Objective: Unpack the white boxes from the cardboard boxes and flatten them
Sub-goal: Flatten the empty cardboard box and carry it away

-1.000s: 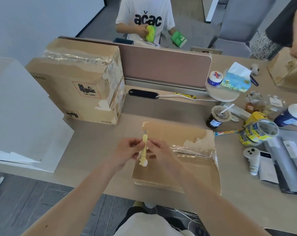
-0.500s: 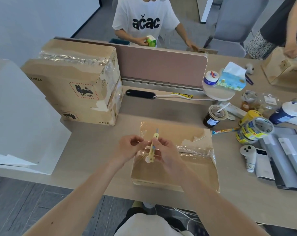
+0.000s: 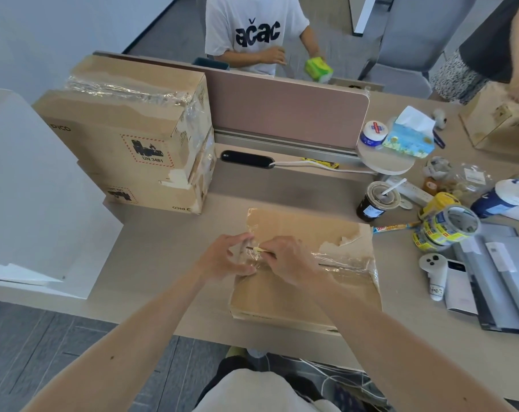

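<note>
Change: cutter (image 3: 259, 249) was lowered from upright onto the tape (image 3: 341, 261).
Right hand (image 3: 291, 260): cutter was pinched.
Left hand (image 3: 225, 258): spread, rested on cardboard box (image 3: 305, 292).
Box contents: hidden, flaps taped.

Right in front of me, at the near edge of the desk (image 3: 163, 254), a cardboard box (image 3: 305, 292) lies flat. Both hands are on its top left part. My left hand (image 3: 222, 260) rests at the left edge, and my right hand (image 3: 291, 260) is just beside it, gripping a cutter (image 3: 259, 249) whose tip points left between them. Behind and to the left, an upper box (image 3: 127, 138) sits stacked on a lower box (image 3: 151, 197), both beside the divider (image 3: 282, 108). Flat panels (image 3: 29, 188) lie further left. Right of my box I've got a cup (image 3: 377, 200), tape rolls (image 3: 448, 224) and, nearer me, a controller (image 3: 433, 272). A tissue pack (image 3: 409, 135) sits behind those. Another person (image 3: 252, 28) is behind the divider.
</note>
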